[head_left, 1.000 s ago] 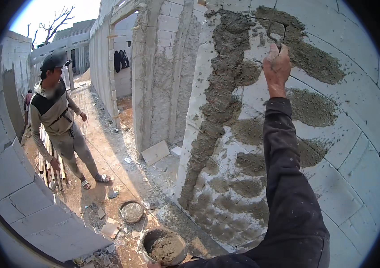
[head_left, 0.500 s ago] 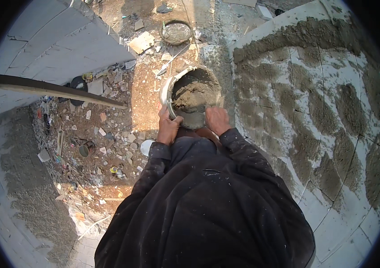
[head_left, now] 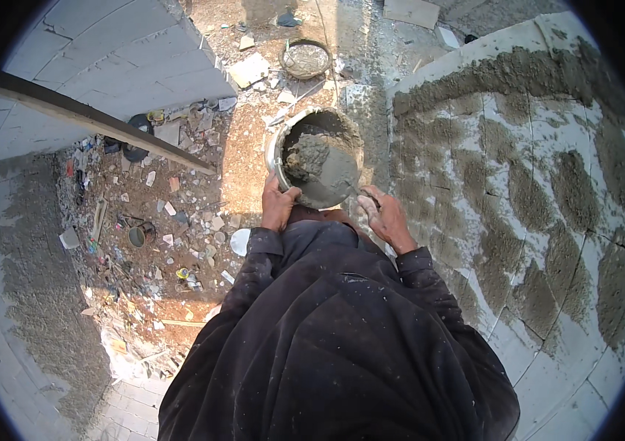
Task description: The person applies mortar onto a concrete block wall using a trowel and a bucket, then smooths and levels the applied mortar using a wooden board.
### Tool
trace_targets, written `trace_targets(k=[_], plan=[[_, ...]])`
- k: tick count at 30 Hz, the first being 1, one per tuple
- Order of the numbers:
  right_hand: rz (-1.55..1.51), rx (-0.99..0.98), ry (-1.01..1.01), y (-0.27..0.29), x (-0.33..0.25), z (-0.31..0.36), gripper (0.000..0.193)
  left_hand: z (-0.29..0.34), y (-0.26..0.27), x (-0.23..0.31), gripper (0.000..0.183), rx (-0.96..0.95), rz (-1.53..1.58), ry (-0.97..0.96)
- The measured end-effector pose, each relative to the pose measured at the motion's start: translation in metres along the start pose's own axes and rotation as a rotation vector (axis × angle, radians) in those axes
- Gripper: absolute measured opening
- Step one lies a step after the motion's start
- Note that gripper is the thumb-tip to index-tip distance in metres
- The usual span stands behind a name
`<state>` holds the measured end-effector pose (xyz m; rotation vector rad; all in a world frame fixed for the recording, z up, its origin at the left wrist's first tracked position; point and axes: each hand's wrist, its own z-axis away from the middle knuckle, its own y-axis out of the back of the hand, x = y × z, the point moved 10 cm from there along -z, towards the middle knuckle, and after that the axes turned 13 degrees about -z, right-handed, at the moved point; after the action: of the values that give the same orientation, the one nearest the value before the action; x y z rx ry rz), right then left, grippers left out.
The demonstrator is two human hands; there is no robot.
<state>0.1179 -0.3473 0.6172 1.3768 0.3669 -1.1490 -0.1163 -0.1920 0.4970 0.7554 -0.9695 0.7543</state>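
Observation:
My left hand (head_left: 278, 206) is closed on the near left part of the rim of a round, mortar-crusted bucket (head_left: 274, 158). Wet grey mortar (head_left: 309, 154) lies inside it. My right hand (head_left: 386, 220) grips the handle of a trowel just off the bucket's near right rim. The trowel's smooth grey blade (head_left: 338, 176) reaches over that rim into the bucket, with mortar heaped against its left side. Where the blade ends under the mortar is hard to make out.
To my right stands a pale block wall (head_left: 533, 132) with patches of wet mortar. A wooden pole (head_left: 106, 123) slants in from the left. Rubble (head_left: 173, 213) and a small can (head_left: 137, 235) litter the ground; a round mortar-stained tub (head_left: 305, 60) sits farther ahead.
My right hand has moved right and slightly down, turning from over the bucket's near rim to beside it. The trowel blade and the mortar against it now show clearly. My left hand keeps its hold.

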Motion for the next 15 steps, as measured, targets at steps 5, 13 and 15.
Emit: trace_targets(k=[5,13,15], plan=[[0.459,0.103,0.141,0.001,-0.021,-0.028,0.027,0.008,0.014,-0.022,0.052,0.027,0.092,0.101],[0.602,-0.136,0.384,-0.04,-0.005,-0.064,0.014,0.018,-0.004,0.004,0.06,0.033,-0.169,-0.043],[0.578,-0.204,0.21,-0.009,-0.041,-0.067,0.014,0.018,0.006,-0.009,0.062,0.019,-0.144,0.05]])
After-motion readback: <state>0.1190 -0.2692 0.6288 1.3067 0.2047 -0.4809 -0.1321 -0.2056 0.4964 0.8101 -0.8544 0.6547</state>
